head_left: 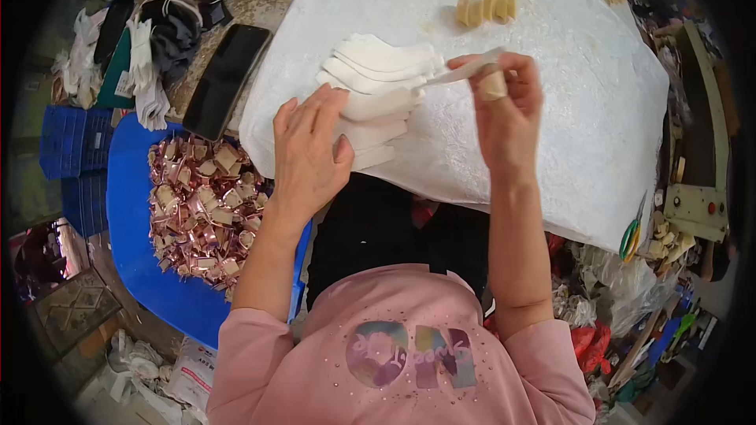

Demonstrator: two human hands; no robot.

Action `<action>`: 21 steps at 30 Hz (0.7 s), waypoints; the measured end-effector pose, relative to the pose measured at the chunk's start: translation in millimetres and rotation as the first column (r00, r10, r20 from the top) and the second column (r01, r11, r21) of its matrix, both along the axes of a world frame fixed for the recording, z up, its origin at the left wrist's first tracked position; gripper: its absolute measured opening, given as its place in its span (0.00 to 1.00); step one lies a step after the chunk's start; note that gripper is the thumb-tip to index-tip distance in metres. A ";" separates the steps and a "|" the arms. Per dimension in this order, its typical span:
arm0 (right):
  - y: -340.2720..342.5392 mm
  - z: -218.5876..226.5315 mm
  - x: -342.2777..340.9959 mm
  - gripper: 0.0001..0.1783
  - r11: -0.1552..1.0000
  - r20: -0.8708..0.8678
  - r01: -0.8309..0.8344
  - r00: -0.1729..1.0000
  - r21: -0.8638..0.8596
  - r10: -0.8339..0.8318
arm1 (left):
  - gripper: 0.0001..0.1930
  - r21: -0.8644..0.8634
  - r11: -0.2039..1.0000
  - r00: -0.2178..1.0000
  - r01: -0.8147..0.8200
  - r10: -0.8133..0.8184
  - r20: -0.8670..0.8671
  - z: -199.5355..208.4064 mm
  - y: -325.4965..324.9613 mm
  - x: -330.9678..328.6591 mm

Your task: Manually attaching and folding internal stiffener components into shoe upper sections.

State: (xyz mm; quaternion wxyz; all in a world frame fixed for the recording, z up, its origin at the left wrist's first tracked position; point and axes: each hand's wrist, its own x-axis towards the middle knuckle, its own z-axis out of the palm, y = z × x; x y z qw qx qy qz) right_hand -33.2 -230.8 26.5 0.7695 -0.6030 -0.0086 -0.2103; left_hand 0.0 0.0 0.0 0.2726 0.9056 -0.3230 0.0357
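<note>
Curved, overlapping flat strips (378,106): plain white. Sheet-covered counter (551,157): glossy white. Ribbed cylindrical pieces (487,9): tan. Plastic tub (130,212): solid blue. Small folded pieces (205,212): metallic pink, beige. Short-sleeved shirt (394,378): pink, multicoloured print.

You're in a workshop here, white strips (378,102) fanned across a white-sheeted worktable (583,149), a blue tub (126,212) heaped with shiny pink pieces (206,208) at your left, blue plastic crates (75,141) beyond, scissors (633,230) and a pale green control panel (693,204) to your right, crumpled clear plastic (634,275) below.
</note>
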 end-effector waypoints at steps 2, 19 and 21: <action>-12.9 20.9 -11.8 0.07 0.997 -0.017 0.065 0.998 -0.033 -0.066 | 0.32 -0.084 0.996 1.000 -0.023 0.024 0.016 4.0 -2.0 -2.1; -68.0 12.1 7.3 0.27 0.793 -0.140 0.230 0.920 -0.565 -0.367 | 0.17 -0.593 0.793 0.844 0.140 -0.409 -0.348 18.6 -67.9 -34.6; -90.2 -1.5 29.7 0.30 0.778 -0.202 0.234 0.886 -0.582 -0.418 | 0.16 -0.613 0.777 0.854 0.147 -0.412 -0.317 7.3 -74.2 -33.4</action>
